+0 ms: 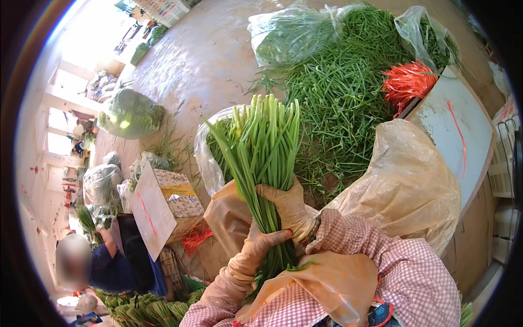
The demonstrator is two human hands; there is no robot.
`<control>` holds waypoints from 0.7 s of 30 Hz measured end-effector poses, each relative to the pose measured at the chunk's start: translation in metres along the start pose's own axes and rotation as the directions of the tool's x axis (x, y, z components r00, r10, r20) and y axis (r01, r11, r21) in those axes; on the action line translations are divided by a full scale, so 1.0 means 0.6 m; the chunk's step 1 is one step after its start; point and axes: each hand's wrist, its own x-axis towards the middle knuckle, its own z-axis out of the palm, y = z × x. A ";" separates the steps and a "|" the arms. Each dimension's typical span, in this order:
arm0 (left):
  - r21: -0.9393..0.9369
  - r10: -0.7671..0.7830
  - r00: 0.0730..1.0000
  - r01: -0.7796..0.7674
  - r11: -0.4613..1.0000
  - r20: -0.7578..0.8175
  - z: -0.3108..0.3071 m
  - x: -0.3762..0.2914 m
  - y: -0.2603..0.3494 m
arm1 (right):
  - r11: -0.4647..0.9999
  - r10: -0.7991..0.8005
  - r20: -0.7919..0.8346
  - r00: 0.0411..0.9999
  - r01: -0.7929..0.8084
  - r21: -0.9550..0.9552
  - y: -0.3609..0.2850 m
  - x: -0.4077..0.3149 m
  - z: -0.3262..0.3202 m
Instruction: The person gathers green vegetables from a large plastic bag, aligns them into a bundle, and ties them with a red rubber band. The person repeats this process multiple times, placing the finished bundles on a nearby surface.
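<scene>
A bundle of long green chive-like stalks [265, 151] stands upright before me, its pale cut ends at the top. My right hand [292, 204], in a stained glove, is wrapped around its middle from the right. Lower down, my left hand [263, 241] grips the same bundle, its thumb across the front. The bundle's lower tips hang beside an orange-tan plastic apron [318, 278] on my front. Behind the bundle, a big heap of loose green stalks [339, 102] spreads over the floor. Part of an open clear plastic bag [208, 163] shows at the bundle's left.
At right, red plastic ties [410, 83] lie at the edge of a white board [445, 106]; tan plastic sheeting [400, 184] drapes nearby. A boxed stand [179, 200] is at left, near a co-worker [118, 261] holding stalks. A full bag [130, 114] sits on the floor.
</scene>
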 end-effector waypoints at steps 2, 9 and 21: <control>-0.146 -0.002 1.000 0.006 0.989 0.026 -0.013 -0.018 -0.018 | 0.997 0.046 0.027 0.999 -0.044 -0.062 0.017 -0.015 0.010; 0.584 0.109 0.976 0.020 0.812 -0.186 -0.111 -0.136 0.049 | 0.890 0.211 0.524 0.825 -0.384 0.246 -0.012 0.023 0.019; 0.874 0.387 0.921 -0.147 0.462 -0.049 -0.210 -0.179 -0.039 | 0.080 -0.178 0.713 0.678 0.732 -0.677 -0.141 0.107 0.020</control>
